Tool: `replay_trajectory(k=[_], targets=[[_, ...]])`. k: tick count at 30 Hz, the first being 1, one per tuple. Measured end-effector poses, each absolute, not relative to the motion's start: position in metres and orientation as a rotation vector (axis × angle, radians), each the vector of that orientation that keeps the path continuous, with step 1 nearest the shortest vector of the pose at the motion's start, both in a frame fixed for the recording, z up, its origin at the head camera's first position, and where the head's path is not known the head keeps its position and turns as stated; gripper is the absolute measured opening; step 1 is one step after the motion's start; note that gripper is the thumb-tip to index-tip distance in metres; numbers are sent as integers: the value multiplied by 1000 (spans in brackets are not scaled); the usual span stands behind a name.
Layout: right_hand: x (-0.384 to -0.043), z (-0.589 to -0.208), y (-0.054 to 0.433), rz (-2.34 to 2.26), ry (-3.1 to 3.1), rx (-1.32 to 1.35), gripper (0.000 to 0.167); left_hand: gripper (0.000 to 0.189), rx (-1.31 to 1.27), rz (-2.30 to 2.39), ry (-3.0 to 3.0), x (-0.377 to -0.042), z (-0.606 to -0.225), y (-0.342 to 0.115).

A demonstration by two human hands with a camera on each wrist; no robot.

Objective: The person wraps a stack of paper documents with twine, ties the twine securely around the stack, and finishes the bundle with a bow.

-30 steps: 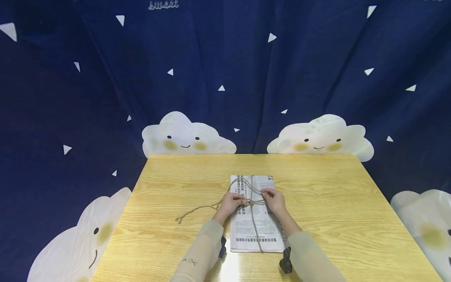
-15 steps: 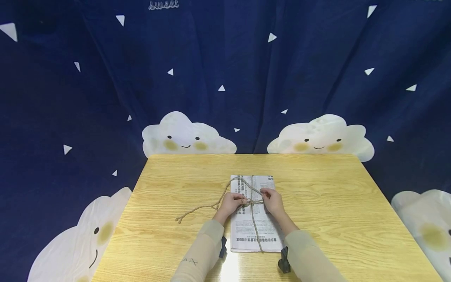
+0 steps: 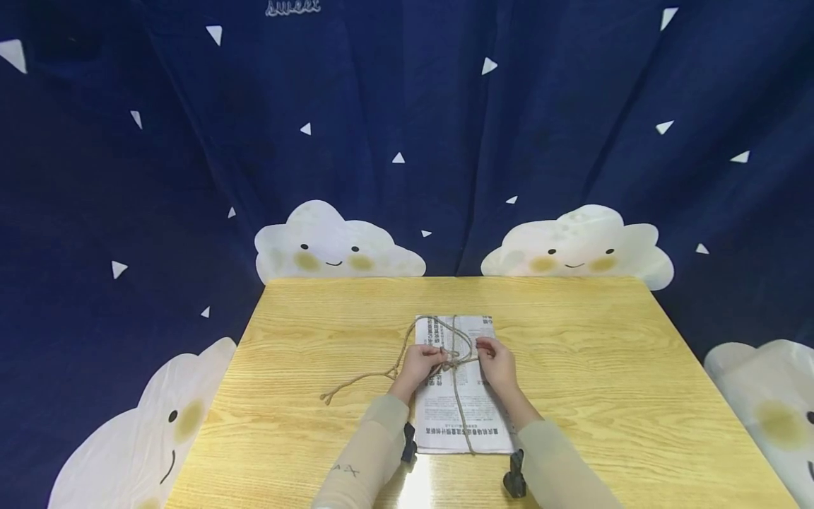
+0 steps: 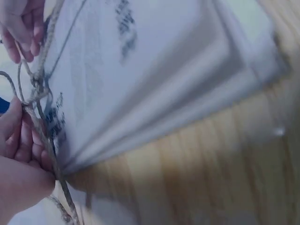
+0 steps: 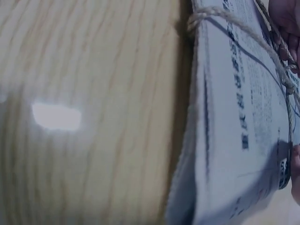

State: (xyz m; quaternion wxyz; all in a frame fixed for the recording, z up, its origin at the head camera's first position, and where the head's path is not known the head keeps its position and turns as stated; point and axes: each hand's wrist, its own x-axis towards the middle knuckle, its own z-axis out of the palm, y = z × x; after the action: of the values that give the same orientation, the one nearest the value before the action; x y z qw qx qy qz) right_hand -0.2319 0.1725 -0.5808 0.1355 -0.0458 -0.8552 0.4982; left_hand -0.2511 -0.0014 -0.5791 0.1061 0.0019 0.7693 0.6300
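Observation:
A flat stack of newspapers [image 3: 439, 417] lies on the wooden table, with brown twine [image 3: 459, 403] crossing it lengthwise and sideways to a knot near the middle. My left hand [image 3: 420, 366] pinches the twine beside the knot, thumb against fingers; the left wrist view shows this hand [image 4: 23, 145] too. Just right of the knot, my right hand [image 3: 497, 364] hovers over the stack, its fingers loosely bent and nothing plainly held between them. A loose curve of twine ends close to its fingertips. In the right wrist view the newspapers [image 5: 243, 117] show their layered edge.
A long tail of twine [image 3: 356, 379] trails left over the wooden table [image 3: 591, 367]. Dark clips or mounts [image 3: 515, 475] sit at the wrists. Behind the table hangs a navy curtain [image 3: 394, 92] with clouds and white triangles.
The right fingers have let go of the twine and drawn slightly right. The upper strand now curves back to the knot in a rounded loop. The left hand keeps its pinch beside the knot.

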Motion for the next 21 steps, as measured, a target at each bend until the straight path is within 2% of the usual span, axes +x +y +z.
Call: replay_trajectory(k=[3, 13, 18, 21], targets=[[-228, -581, 177, 1427, -2445, -100, 22, 21, -35, 1848, 2259, -250, -575, 3], [-214, -578, 178, 1678, -2300, 259, 30, 21, -116, 1805, 2290, -249, -570, 14], [-206, -560, 169, 1548, -2322, 318, 20, 20, -99, 1765, 2317, -246, -569, 14], [-204, -555, 166, 1551, -2336, 251, 13, 19, -90, 1742, 2320, -246, -569, 14]])
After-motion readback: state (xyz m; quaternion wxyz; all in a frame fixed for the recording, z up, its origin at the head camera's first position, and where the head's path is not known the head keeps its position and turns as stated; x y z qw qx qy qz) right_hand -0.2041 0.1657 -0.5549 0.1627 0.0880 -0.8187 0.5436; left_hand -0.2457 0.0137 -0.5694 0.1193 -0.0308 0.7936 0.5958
